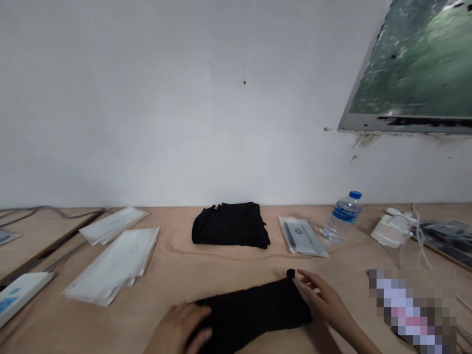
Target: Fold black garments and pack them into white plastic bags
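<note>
A long black cloth lies on the wooden table at the bottom centre. At its left end rests my left hand, fingers apart and partly over the fabric. My right hand is at the cloth's right end, its fingers stretched out and touching the edge beside a small raised corner. Farther back, near the wall, sits a folded black cloth pile. To its right is a clear bag with a dark item inside and a printed logo.
Two stacks of translucent bags, rear and front, lie left. A white box sits at the left edge. A water bottle, a white charger with cables and a pixelated object are on the right.
</note>
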Demonstrator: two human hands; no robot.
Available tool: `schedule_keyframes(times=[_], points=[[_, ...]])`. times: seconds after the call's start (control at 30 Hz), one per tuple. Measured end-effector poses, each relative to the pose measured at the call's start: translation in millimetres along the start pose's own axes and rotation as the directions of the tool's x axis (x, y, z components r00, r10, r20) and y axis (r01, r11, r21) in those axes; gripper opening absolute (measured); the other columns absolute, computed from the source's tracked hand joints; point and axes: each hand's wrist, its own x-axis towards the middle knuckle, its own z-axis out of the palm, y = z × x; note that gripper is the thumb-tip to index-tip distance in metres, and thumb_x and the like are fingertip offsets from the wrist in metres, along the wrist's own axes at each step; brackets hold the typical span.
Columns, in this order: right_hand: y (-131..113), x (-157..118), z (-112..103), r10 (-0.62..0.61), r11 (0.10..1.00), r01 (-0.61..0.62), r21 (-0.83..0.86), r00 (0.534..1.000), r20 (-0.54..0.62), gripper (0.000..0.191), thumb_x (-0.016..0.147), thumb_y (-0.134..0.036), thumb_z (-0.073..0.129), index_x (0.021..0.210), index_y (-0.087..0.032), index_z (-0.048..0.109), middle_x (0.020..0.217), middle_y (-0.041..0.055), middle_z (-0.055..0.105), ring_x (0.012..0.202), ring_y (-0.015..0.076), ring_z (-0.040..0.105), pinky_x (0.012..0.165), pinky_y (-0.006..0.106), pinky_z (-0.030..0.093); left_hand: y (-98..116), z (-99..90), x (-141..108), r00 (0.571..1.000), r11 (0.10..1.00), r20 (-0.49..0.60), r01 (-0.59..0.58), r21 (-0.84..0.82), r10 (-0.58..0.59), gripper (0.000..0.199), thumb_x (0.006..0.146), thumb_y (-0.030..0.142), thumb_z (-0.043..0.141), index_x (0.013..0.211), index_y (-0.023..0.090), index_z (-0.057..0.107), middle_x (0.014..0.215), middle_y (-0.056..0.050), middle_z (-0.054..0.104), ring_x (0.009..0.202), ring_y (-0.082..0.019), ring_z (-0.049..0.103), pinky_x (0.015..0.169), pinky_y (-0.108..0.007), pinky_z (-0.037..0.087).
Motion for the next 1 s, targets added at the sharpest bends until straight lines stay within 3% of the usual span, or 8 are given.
schedule_keyframes(times=[0.13,0.23,0.37,0.5,0.67,0.8,0.9,1.0], points=[[-4.8,24.4,11.7,0.036,0.999,-0.034,-0.025,0.997,0.068,0.031,0.064,-0.045,0.064,0.082,-0.019,0.067,0.082,0.0068,0.068,0.080,0.0264,0.063,0.076,0.038,0.049,-15.6,-8.9,18.5,0.967,0.964,-0.063,0.240,-0.112,-0.248,0.015,0.071,0.029,0.060,0.083,0.021,0.062,0.099,-0.007,0.064,0.095,-0.028,0.058,0.082,-0.039,0.043],[-6.0,36.7,16.7,0.029,0.999,-0.030,0.018,0.999,0.041,0.033,0.074,-0.048,0.051,0.089,-0.021,0.062,0.088,0.0065,0.070,0.086,0.0254,0.064,0.076,0.035,0.049,-28.2,2.5,29.4,0.964,0.892,0.006,0.247,-0.378,-0.265,0.012,0.064,0.026,0.058,0.069,0.022,0.048,0.076,0.001,0.058,0.079,-0.021,0.056,0.072,-0.030,0.043],[2.9,56.4,16.6,0.087,0.995,-0.090,-0.031,0.991,-0.105,0.037,0.082,-0.051,0.036,0.096,-0.022,0.054,0.093,0.0086,0.068,0.093,0.0271,0.064,0.080,0.038,0.048,-33.1,19.3,42.4,0.933,0.742,-0.080,0.224,-0.633,-0.350,0.023,0.067,0.038,0.054,0.065,0.024,0.037,0.060,0.006,0.047,0.065,-0.017,0.051,0.062,-0.027,0.039],[9.6,72.2,15.5,0.104,0.977,-0.133,-0.165,0.980,-0.171,0.039,0.083,-0.050,0.036,0.101,-0.020,0.053,0.089,0.0120,0.067,0.088,0.0329,0.064,0.079,0.047,0.047,-30.7,22.0,52.4,0.909,0.736,-0.095,0.263,-0.624,-0.405,0.025,0.066,0.043,0.058,0.065,0.023,0.042,0.062,0.004,0.053,0.069,-0.019,0.056,0.065,-0.028,0.040],[-22.9,63.0,33.5,-0.043,0.938,-0.045,-0.345,0.969,-0.244,0.051,0.085,-0.042,0.043,0.129,-0.017,0.045,0.128,0.0182,0.054,0.124,0.0363,0.044,0.098,0.054,0.035,-40.1,19.9,48.3,0.945,0.614,0.053,0.253,-0.748,-0.324,0.042,0.069,0.050,0.060,0.100,0.022,0.052,0.084,-0.003,0.069,0.090,-0.025,0.063,0.079,-0.034,0.045],[-66.3,28.3,78.4,-0.316,0.866,0.310,-0.392,0.947,0.050,0.054,0.087,-0.042,0.050,0.138,-0.026,0.040,0.142,0.0105,0.045,0.133,0.0323,0.034,0.108,0.055,0.025,-50.7,28.0,45.3,0.938,0.544,0.100,0.277,-0.792,-0.332,0.054,0.056,0.038,0.070,0.104,0.023,0.050,0.088,-0.004,0.070,0.096,-0.026,0.062,0.082,-0.036,0.044],[-75.9,3.6,106.5,-0.350,0.830,0.470,-0.301,0.859,0.374,0.067,0.083,-0.046,0.058,0.142,-0.036,0.030,0.148,0.0038,0.036,0.135,0.0350,0.031,0.107,0.064,0.020,-51.0,32.6,45.4,0.942,0.580,0.111,0.285,-0.763,-0.316,0.042,0.052,0.025,0.067,0.090,0.024,0.050,0.078,0.002,0.065,0.087,-0.023,0.062,0.075,-0.032,0.044],[-64.2,-9.0,122.9,-0.383,0.803,0.509,-0.310,0.840,0.384,0.080,0.078,-0.050,0.063,0.145,-0.031,0.024,0.149,0.0066,0.033,0.133,0.0379,0.033,0.105,0.064,0.025,-45.2,31.4,43.4,0.947,0.565,0.157,0.294,-0.771,-0.279,0.034,0.051,0.022,0.063,0.081,0.023,0.047,0.076,0.005,0.061,0.080,-0.019,0.059,0.066,-0.027,0.043]])
